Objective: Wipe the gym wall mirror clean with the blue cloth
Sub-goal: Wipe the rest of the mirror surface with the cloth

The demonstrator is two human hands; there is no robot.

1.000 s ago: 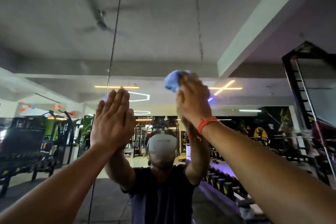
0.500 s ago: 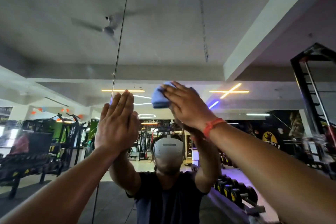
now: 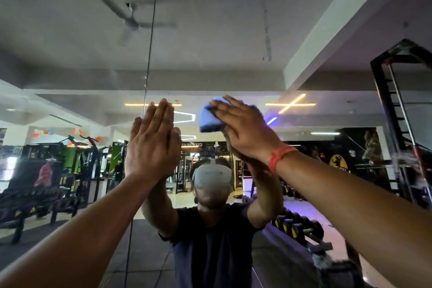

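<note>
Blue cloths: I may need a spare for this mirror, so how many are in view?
1. A single bunched blue fabric cloth sits under the right hand, pressed against the mirror. The left hand holds none.

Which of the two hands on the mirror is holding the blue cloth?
The right hand, the one with the orange wristband, presses the blue cloth to the mirror. The left hand rests flat, empty.

Bare glass of the mirror point(image 3: 210, 54) lies open from 10 round to 2 o'clock above both hands. The left hand point(image 3: 152, 145) lies flat on it, blocking travel toward 9 o'clock from the blue cloth point(image 3: 209, 117); toward 3 o'clock a black rack point(image 3: 397, 112) stands near the glass
</note>
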